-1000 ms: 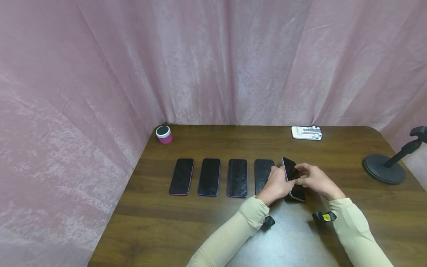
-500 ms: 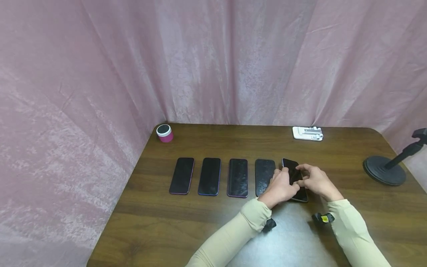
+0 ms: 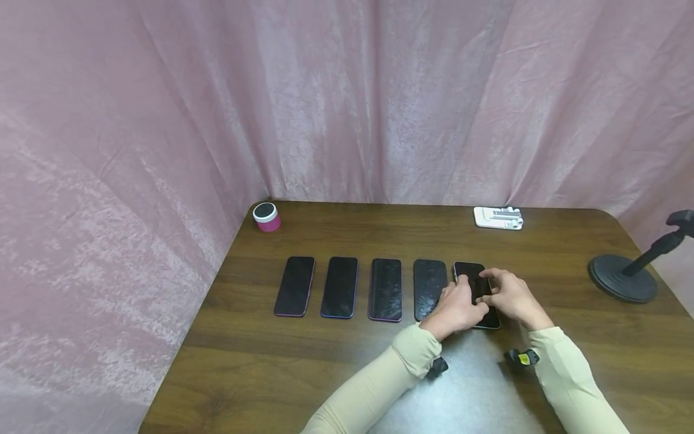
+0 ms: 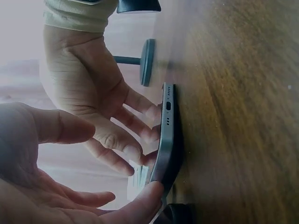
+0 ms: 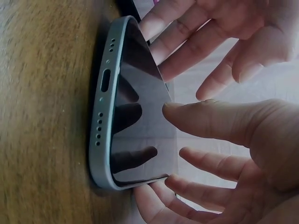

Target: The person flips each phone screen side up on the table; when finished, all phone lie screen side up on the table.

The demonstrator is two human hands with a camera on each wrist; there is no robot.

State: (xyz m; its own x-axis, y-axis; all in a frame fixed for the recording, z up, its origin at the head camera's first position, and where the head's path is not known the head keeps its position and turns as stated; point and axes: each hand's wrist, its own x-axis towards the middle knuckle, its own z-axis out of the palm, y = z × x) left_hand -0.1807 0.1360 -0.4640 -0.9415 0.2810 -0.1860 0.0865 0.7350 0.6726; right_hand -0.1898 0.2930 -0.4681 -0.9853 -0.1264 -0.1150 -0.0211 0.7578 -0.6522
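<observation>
A dark-screened smartphone (image 3: pixel 478 284) with a silver frame lies screen up at the right end of a row, between both hands. My left hand (image 3: pixel 454 306) reaches over the neighbouring phone (image 3: pixel 428 280); its fingertips are along the silver-framed phone's left edge, and its thumb stands away from it. My right hand (image 3: pixel 512 295) is at the right side. In the right wrist view its thumb and index finger hover over the glossy screen (image 5: pixel 140 128), which mirrors them, while other fingers are at the edge. The phone's charging port (image 5: pixel 106 80) faces the wrists.
Three more phones, left (image 3: pixel 294 286), middle (image 3: pixel 339 287) and right (image 3: pixel 385 289), continue the row on the wooden table (image 3: pixel 255 367). Behind stand a pink jar (image 3: pixel 267 223) and a white folded stand (image 3: pixel 498 217). A black round-based stand (image 3: pixel 623 277) is at the right, pink curtains around.
The silver-framed phone, tilted up on its left side a second ago, has come down flat beside the fourth phone. Both hands have stayed around it, the left shifting slightly right.
</observation>
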